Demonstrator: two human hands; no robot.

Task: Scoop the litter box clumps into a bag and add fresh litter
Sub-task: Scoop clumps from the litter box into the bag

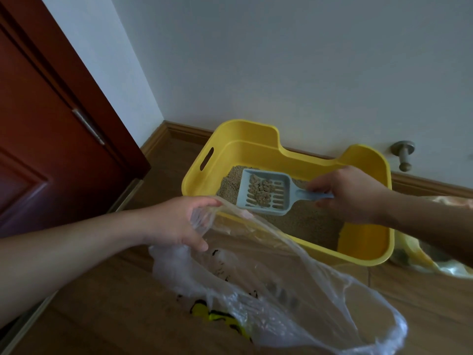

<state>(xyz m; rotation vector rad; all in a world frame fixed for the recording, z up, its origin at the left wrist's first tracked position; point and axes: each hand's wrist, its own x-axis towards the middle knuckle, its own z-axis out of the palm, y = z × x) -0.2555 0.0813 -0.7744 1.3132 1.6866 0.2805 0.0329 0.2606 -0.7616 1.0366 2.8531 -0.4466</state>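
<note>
The yellow litter box (366, 242) is sitting on the wooden floor (115, 316) against the wall, with pale litter (307, 219) lying across its bottom. Just in front of it a clear plastic bag (268, 272) is sagging on the floor. The person's left hand (176, 221) is gripping the bag's rim with curled fingers and lifting its mouth open near the box's front edge. The right hand (350, 193) is closed round the handle of a grey-blue slotted scoop (288, 187) and is holding it level above the litter. A small heap of clumps (261, 189) is resting in the scoop's bowl. The scooping step looks to be under way. The next move is probably calling for carrying the scoop over the front wall, keeping it level, then tipping it well inside the open mouth.
</note>
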